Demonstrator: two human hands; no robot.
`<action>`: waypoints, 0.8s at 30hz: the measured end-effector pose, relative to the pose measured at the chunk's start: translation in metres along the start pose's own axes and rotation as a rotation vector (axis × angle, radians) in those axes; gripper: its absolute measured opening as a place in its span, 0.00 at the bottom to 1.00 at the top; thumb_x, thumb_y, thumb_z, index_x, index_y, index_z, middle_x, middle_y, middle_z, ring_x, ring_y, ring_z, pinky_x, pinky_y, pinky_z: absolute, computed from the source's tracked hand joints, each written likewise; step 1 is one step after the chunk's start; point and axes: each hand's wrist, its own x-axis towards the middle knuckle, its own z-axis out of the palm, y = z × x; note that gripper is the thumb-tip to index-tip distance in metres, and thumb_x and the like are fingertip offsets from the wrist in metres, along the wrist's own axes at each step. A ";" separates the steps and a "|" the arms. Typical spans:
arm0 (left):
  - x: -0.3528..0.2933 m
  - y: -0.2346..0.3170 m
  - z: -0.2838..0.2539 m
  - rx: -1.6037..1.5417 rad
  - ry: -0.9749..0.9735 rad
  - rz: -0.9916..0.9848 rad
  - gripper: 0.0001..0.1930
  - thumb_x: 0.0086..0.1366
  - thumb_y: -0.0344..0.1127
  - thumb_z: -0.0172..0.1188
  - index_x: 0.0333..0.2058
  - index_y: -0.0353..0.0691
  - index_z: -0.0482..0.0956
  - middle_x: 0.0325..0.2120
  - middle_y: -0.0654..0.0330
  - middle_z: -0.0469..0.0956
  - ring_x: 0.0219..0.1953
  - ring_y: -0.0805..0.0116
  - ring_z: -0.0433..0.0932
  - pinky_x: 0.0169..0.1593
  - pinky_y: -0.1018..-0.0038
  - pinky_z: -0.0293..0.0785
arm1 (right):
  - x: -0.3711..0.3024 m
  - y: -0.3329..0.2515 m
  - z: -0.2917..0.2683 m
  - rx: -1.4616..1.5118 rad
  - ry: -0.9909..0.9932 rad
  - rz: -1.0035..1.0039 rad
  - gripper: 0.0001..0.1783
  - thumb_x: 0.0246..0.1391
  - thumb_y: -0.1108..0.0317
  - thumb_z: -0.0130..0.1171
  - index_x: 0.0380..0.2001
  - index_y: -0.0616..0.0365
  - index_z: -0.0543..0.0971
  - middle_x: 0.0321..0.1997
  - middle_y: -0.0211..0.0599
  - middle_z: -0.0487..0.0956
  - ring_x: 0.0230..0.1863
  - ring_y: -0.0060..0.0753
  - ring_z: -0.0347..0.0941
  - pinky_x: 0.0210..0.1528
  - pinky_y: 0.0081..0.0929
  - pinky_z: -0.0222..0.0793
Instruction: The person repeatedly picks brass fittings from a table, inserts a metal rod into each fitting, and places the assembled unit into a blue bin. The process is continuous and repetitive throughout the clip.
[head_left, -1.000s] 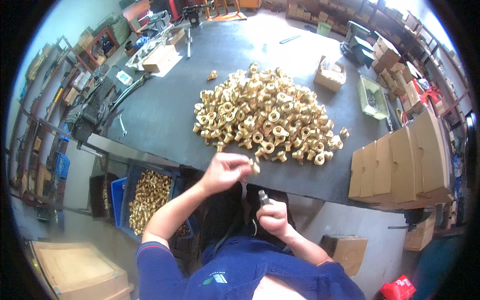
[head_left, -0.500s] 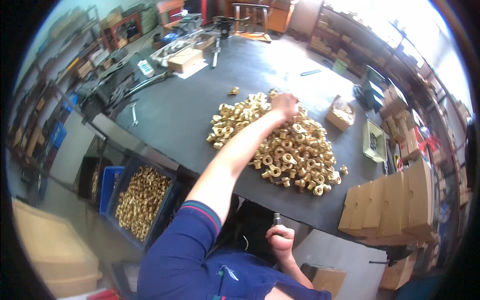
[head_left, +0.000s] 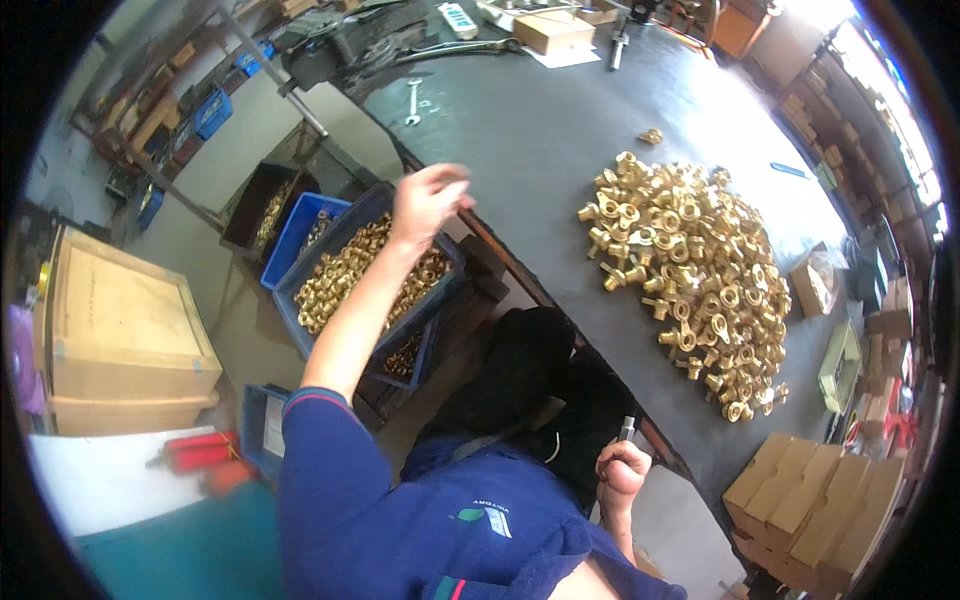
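My left hand (head_left: 430,207) hangs over the near edge of a dark blue-grey plastic bin (head_left: 298,322) filled with small brass fittings (head_left: 345,275). Its fingers are bent and smeared by motion, so whether anything is in them is hidden. My right hand (head_left: 622,470) is closed round a short grey metal cylindrical tool (head_left: 627,428), whose end sticks up above the fist, close to the table's near edge. On the dark table (head_left: 510,140) a large heap of brass fittings (head_left: 700,270) with ring-shaped ends lies to the right, apart from both hands.
One loose brass fitting (head_left: 651,136) lies beyond the heap. A spanner (head_left: 413,102) rests at the table's left. Cardboard boxes (head_left: 810,500) stand at the right corner, by a pale green tray (head_left: 840,367). A bright blue bin (head_left: 297,235) adjoins the filled bin; a large carton (head_left: 130,320) stands left.
My left hand has left the brass heap and swung left over the bin. My view has turned left and downward. The right hand still grips the metal tool.
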 end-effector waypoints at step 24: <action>-0.065 -0.172 -0.156 1.725 -0.688 -0.314 0.17 0.48 0.30 0.57 0.40 0.42 0.77 0.34 0.53 0.78 0.39 0.59 0.77 0.40 0.65 0.75 | 0.016 0.000 0.052 -0.150 -0.195 0.156 0.11 0.25 0.80 0.43 0.16 0.65 0.75 0.19 0.32 0.74 0.21 0.20 0.64 0.25 0.16 0.57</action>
